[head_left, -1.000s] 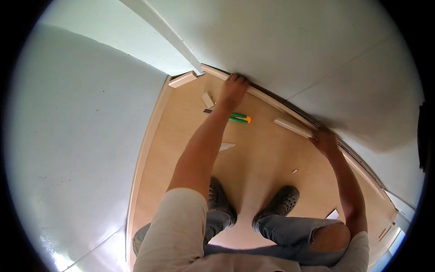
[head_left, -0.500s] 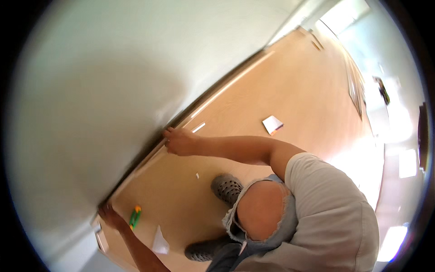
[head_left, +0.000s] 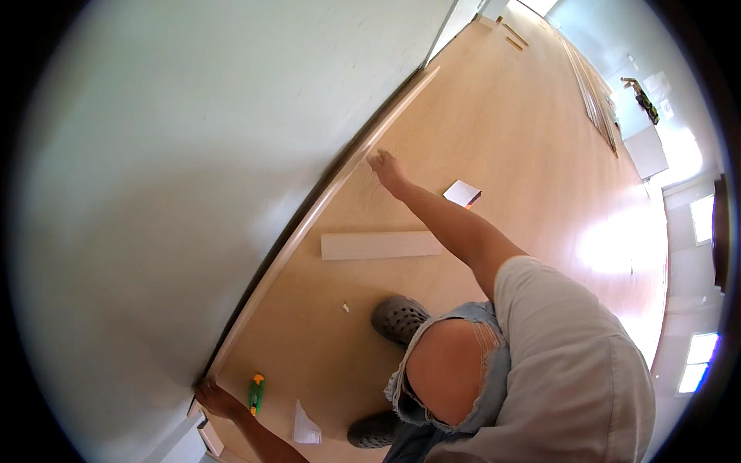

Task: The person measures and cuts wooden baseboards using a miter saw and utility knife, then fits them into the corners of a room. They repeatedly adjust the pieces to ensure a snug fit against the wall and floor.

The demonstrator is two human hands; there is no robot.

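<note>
A long, pale wood trim strip (head_left: 305, 220) lies along the foot of the wall, beside a dark gap. My left hand (head_left: 217, 398) is closed at its near-left end, by the corner; the wall and floor edge partly hide the fingertips. Farther along, my right hand (head_left: 386, 168) reaches out with bent fingers, their tips at the strip's inner edge. A green and yellow utility knife (head_left: 256, 393) rests on the floor beside my left hand. Next to it lies a torn white scrap (head_left: 306, 428). A short pale board (head_left: 378, 245) lies flat below my right forearm.
The pale wall (head_left: 170, 201) rises on the left. A small white box or booklet (head_left: 462, 193) sits on the wood floor (head_left: 502, 139) beyond my right arm. Long strips (head_left: 590, 100) lie stacked at the far right. My dark clogs (head_left: 399, 319) stand in the middle.
My right hand has moved away from me along the trim strip, uncovering the short pale board. My left hand stays at the near end. The whole view has shifted slightly.
</note>
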